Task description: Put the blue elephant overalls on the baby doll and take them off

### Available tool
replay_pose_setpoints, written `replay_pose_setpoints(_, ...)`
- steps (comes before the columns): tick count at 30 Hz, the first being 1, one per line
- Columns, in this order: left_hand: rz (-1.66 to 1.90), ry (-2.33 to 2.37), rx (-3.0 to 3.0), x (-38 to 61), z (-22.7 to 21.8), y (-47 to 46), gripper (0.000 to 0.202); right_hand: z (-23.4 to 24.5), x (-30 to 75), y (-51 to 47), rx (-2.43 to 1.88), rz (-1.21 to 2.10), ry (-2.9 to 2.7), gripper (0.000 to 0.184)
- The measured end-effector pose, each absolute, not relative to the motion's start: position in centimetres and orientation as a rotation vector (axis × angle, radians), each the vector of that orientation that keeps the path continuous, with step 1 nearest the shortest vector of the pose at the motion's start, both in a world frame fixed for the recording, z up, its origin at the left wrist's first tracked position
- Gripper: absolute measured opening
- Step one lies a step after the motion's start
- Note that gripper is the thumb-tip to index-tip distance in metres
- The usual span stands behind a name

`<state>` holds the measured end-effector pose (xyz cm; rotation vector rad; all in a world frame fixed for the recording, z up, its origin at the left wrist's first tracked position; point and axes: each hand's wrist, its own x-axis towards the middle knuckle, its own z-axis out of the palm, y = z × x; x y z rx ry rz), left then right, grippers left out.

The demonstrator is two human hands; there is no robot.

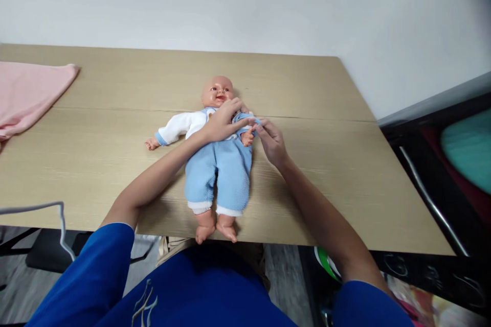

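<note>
A baby doll [215,173] lies on its back in the middle of a wooden table [326,163], head toward the wall, feet over the near edge. It wears a white top and light blue knitted dungarees. My left hand [222,121] rests on the doll's chest, fingers curled onto the blue strap by its shoulder. My right hand [270,139] sits beside the doll's arm and pinches the end of that same blue strap. One doll arm stretches out to the left; the other is partly hidden under my hands.
A pink cloth [26,94] lies at the table's far left. A white cable [49,212] hangs by the near left edge. A dark cabinet [441,163] with a teal item stands on the right. A white wall is behind the table.
</note>
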<state>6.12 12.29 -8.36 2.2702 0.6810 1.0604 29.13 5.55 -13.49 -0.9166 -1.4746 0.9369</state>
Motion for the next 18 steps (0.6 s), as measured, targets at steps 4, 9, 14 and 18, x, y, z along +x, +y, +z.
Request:
replay_pose_setpoints(4, 0.912, 0.837, 2.363, 6.1, -8.7, 12.3, 0.030, -13.8, 28.1, 5.6, -0.983, 1.105, -1.192, 0.062)
replay_pose_setpoints(9, 0.830, 0.976, 2.301, 6.1, -8.2, 11.7, 0.017, -14.1, 27.7, 5.4, -1.192, 0.885, -1.248, 0.065)
replay_pose_setpoints(14, 0.788, 1.016, 2.295, 6.2, -7.8, 11.6, 0.018, -15.3, 27.6, 6.2, -1.277, 0.936, -1.170, 0.069)
replay_pose_setpoints(18, 0.805, 1.031, 2.288, 6.2, -7.9, 11.7, 0.019, -16.1, 27.0, 8.0, -1.276, 1.047, -1.040, 0.077)
